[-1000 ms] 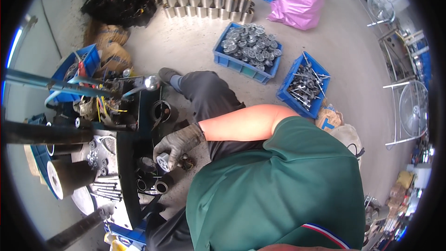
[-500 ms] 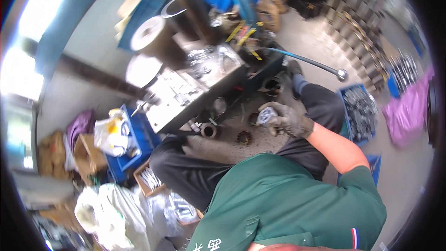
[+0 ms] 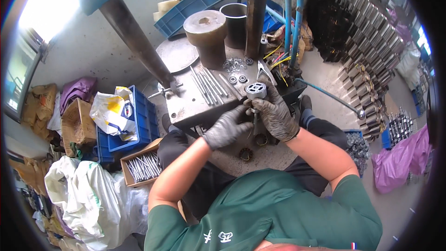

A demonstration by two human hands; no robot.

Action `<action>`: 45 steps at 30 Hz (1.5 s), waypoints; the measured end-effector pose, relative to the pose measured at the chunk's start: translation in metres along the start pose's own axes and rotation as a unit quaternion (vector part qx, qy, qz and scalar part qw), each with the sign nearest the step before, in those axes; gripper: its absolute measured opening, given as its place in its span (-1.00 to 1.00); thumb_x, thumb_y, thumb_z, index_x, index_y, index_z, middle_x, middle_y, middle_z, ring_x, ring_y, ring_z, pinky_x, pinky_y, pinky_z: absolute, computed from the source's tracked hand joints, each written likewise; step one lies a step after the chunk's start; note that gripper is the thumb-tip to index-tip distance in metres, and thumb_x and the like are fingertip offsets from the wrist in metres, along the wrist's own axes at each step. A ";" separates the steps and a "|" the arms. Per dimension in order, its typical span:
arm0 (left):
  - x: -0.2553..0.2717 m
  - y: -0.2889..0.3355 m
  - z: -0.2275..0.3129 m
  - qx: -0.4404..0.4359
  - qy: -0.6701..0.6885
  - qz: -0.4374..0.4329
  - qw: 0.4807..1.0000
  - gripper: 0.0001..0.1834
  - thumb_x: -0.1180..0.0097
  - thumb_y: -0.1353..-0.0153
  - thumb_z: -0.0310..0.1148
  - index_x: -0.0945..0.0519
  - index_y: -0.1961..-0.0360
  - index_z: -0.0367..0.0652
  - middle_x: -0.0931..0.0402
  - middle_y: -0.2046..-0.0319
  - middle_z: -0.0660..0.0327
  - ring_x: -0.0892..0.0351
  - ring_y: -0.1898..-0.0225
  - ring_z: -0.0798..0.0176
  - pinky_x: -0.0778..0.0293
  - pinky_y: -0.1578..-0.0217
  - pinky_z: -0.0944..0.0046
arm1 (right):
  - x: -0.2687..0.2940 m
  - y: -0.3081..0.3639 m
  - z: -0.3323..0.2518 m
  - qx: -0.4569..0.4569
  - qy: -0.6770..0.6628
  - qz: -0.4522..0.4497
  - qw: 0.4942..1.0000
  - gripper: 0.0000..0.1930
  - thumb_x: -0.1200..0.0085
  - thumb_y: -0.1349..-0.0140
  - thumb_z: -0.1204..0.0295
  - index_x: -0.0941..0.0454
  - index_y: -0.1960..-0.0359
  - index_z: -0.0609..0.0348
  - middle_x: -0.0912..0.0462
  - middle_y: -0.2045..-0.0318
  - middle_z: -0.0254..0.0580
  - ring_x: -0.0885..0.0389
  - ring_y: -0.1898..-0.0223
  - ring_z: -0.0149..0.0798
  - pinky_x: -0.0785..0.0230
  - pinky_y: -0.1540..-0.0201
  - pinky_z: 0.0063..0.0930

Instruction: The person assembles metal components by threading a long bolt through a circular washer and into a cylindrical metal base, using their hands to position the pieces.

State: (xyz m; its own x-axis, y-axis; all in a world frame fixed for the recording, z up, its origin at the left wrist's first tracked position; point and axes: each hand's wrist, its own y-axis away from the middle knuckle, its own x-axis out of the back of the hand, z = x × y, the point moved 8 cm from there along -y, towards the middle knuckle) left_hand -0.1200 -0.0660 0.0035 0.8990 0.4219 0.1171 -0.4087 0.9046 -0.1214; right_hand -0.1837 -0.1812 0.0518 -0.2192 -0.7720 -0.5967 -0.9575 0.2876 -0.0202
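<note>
My gloved right hand (image 3: 278,115) is closed around a round silver metal end cover (image 3: 256,90) with slots in its face, held just over the bench's near edge. A thin metal shaft (image 3: 255,122) points down beneath the cover, partly behind my fingers. My gloved left hand (image 3: 228,129) is beside it, fingers apart and pointing at the part; whether a fingertip touches it is hard to tell. On the metal bench (image 3: 183,108) ahead lie several long metal shafts (image 3: 207,85), small ring bearings (image 3: 238,79) and a cluster of small metal pieces (image 3: 235,65).
A thick cylindrical block (image 3: 205,37) and dark posts (image 3: 257,14) stand on the bench. Blue crates (image 3: 147,117) and a cardboard box of shafts (image 3: 142,166) are at left. Stacked metal cylinders (image 3: 371,42) and a ball-ended lever (image 3: 360,113) are at right.
My left hand has come into view beside the part. My right hand has brought the end cover up to the bench edge, and my view has turned, showing the bench squarely.
</note>
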 end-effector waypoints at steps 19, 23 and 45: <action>-0.081 0.003 -0.091 0.264 0.332 0.023 0.905 -0.78 -0.04 -0.48 -0.40 -0.56 -0.09 -0.12 -0.67 0.24 0.25 -0.69 0.20 0.28 -0.75 0.37 0.12 | -0.104 -0.253 -0.119 0.266 0.726 -0.056 0.632 -0.26 -0.47 -0.05 0.24 -0.52 -0.28 0.28 -0.76 0.05 0.07 -0.76 0.01 -0.08 -0.58 -0.14 -0.36; -0.086 0.009 -0.113 0.310 0.354 0.031 0.882 -0.80 -0.03 -0.49 -0.36 -0.54 -0.06 -0.13 -0.70 0.17 0.15 -0.72 0.15 0.16 -0.76 0.31 0.02 | -0.110 -0.299 -0.099 0.209 0.790 -0.086 0.571 -0.32 -0.47 -0.11 0.21 -0.55 -0.25 0.23 -0.74 -0.01 0.04 -0.74 0.00 -0.10 -0.57 -0.16 -0.34; -0.088 0.007 -0.113 0.307 0.519 0.089 0.792 -0.84 -0.01 -0.51 -0.34 -0.45 0.04 -0.21 -0.59 0.14 -0.01 -0.73 0.16 -0.06 -0.78 0.22 -0.09 | -0.089 -0.095 -0.155 0.204 0.870 -0.254 0.370 -0.51 -0.33 -0.23 0.27 -0.58 -0.14 0.23 -0.69 0.10 0.00 -0.66 0.06 -0.02 -0.53 -0.12 -0.19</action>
State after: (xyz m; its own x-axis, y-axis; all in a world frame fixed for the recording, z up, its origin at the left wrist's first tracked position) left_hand -0.1838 -0.1040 -0.1192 0.3328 0.5562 -0.7615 -0.2558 0.8305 0.4948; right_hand -0.1021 -0.2279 0.2307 -0.1597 0.1215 0.9797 -0.9278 -0.3574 -0.1069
